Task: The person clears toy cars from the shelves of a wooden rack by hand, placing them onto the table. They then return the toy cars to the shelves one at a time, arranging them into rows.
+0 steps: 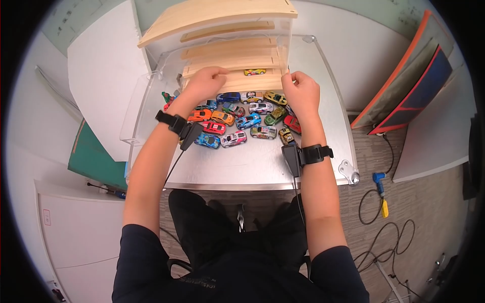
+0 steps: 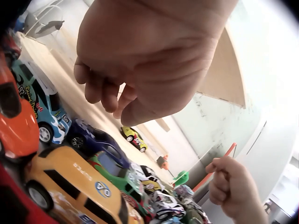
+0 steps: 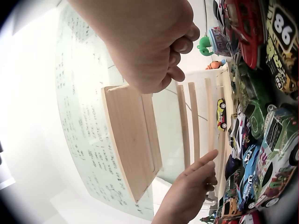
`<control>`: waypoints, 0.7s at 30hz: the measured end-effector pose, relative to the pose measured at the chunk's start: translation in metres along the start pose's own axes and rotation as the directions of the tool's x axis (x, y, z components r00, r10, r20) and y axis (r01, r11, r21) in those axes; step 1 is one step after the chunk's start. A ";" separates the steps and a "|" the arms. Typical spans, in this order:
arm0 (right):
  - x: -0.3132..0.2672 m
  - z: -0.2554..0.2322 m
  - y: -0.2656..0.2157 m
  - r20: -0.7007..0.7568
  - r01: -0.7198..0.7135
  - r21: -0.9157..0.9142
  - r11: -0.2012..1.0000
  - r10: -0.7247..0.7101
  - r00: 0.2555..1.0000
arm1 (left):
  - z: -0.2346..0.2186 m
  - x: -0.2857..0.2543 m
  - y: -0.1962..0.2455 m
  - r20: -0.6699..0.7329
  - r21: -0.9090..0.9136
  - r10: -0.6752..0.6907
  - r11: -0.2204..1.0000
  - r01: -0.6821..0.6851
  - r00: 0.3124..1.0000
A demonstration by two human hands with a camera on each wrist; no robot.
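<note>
My left hand hovers in front of the wooden display case, its index finger pointing out and the others loosely bent, with nothing in it. A yellow toy car sits on the case's lower shelf, between the two hands. By the case's right side is my right hand, its fingers curled close to the clear side panel; I cannot tell whether they pinch its edge. Below both hands, several toy cars crowd the table, among them an orange car, a blue car and a red car.
A silver-topped table carries the case and cars. A clear panel juts out at the left. Small green and orange toys stand at the case's sides, including a green figure. Boards lean at the right; cables lie on the floor.
</note>
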State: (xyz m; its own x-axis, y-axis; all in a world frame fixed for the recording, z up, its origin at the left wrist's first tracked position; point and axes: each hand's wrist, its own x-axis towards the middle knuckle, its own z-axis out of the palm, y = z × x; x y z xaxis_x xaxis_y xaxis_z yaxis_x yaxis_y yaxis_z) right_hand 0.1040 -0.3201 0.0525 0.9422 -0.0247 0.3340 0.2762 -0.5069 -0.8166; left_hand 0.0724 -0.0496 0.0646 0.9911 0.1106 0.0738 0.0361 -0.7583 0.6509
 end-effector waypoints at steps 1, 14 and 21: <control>0.000 0.000 -0.001 0.011 -0.002 -0.002 1.000 0.002 1.000 | -0.007 -0.006 0.002 -0.003 -0.002 0.002 1.000 -0.002 1.000; -0.006 0.016 -0.014 0.232 0.025 -0.101 0.995 -0.001 0.973 | -0.054 -0.076 -0.078 -0.409 -0.780 -0.403 0.620 -0.085 0.819; 0.019 0.054 -0.028 0.420 0.235 -0.480 0.845 -0.014 0.908 | -0.044 -0.085 -0.105 -0.437 -0.808 -0.322 0.550 -0.209 0.840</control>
State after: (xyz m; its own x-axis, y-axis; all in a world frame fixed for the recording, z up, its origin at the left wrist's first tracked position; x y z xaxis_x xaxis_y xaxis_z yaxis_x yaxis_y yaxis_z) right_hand 0.1244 -0.2602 0.0564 0.9308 0.3464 0.1170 0.3640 -0.8479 -0.3854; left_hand -0.0210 0.0486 0.0234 0.7648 0.6179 0.1823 -0.2908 0.0788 0.9535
